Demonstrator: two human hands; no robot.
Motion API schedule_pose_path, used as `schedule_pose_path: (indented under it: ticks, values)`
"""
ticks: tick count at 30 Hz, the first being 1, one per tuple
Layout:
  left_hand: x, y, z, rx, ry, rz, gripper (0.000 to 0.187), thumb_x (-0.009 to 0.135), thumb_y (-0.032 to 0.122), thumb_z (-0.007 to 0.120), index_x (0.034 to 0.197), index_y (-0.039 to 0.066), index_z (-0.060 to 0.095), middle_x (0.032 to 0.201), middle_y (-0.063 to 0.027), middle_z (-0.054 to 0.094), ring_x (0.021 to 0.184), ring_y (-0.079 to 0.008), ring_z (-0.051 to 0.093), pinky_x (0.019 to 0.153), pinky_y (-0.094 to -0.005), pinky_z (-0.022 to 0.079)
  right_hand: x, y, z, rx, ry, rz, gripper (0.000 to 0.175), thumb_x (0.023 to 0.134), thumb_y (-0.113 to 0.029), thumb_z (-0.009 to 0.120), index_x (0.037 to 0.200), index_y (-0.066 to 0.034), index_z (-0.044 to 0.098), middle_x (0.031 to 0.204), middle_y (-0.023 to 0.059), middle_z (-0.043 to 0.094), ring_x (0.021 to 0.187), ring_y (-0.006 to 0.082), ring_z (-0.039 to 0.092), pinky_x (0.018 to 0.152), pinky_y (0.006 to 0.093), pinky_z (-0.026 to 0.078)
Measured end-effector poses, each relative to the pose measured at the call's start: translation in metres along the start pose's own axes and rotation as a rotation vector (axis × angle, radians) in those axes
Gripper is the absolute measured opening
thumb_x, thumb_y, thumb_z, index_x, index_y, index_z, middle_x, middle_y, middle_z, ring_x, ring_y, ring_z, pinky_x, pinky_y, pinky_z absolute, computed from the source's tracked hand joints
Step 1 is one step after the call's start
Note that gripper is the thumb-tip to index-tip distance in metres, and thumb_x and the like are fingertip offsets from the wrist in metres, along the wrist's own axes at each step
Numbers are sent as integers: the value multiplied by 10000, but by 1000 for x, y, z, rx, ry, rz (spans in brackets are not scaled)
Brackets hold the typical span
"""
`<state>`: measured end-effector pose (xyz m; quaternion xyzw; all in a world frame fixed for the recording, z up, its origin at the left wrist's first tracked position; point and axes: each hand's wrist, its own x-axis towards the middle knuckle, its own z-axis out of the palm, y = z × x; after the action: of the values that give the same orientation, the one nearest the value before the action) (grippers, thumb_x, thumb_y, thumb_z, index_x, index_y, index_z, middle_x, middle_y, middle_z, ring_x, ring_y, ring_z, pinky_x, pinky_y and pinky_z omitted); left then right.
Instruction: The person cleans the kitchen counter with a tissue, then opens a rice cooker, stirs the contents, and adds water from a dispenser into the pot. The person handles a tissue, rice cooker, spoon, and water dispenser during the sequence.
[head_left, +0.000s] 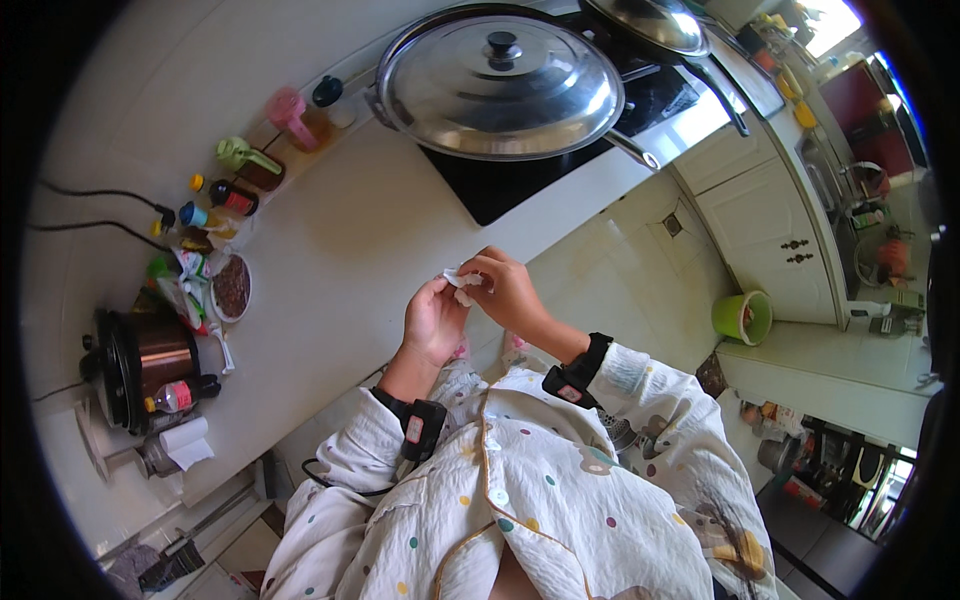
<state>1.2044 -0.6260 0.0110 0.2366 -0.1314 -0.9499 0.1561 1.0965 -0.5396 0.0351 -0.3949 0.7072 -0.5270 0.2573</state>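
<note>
A small crumpled piece of white tissue or paper (463, 280) is between both hands, above the edge of the white countertop (337, 225). My left hand (435, 319) is palm up, its thumb and fingertips against the left end of the white piece. My right hand (501, 283) pinches the same piece from the right with curled fingers. Each wrist wears a black strap with a small device. Beyond the hands, a large pan with a domed steel lid (457, 90) stands on the black cooktop (487, 187).
Oil and sauce bottles (234, 198) line the wall at the left, near a bowl of dark reddish food (231, 288) and an electric cooker (161, 360). A second lidded pan (652, 26) stands at the top. A green bin (742, 316) is on the right.
</note>
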Motion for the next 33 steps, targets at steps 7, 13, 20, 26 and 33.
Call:
schedule_pose_path:
  ticks: [7,13,20,26,33]
  values:
    - [5,-12,16,45,72,-228,443,878,289,449,1194,-17,392,1204,-176,434,1160,-266,401,1005,-397,294,9,72,-61,-26,149,50,208,653,70,595,845,-4,622,813,109,604,682,184,605,605,269,484]
    - [-8,3,10,119,126,-115,489,879,272,441,1252,-31,351,1321,-198,353,1259,-277,314,1050,-416,234,63,150,-139,-54,499,166,192,692,84,552,836,-7,641,728,93,588,631,170,585,572,268,457]
    - [-41,10,-3,139,209,-2,446,892,240,397,1221,-62,392,1314,-192,377,1248,-275,337,1050,-386,261,133,189,-118,-220,477,-19,163,695,-15,572,828,-39,663,818,147,565,718,325,570,652,363,463]
    - [-65,13,-8,111,263,76,447,894,228,382,1225,-73,384,1329,-214,350,1259,-287,319,1063,-396,245,121,177,-63,-428,338,-45,200,689,-1,532,824,-49,670,906,137,601,821,320,566,711,373,472]
    - [-58,10,-6,105,221,68,437,895,226,381,1208,-79,399,1312,-222,371,1247,-290,337,1058,-400,258,75,146,2,-165,9,-108,139,687,-10,565,782,-55,657,793,132,592,754,316,578,655,367,475]
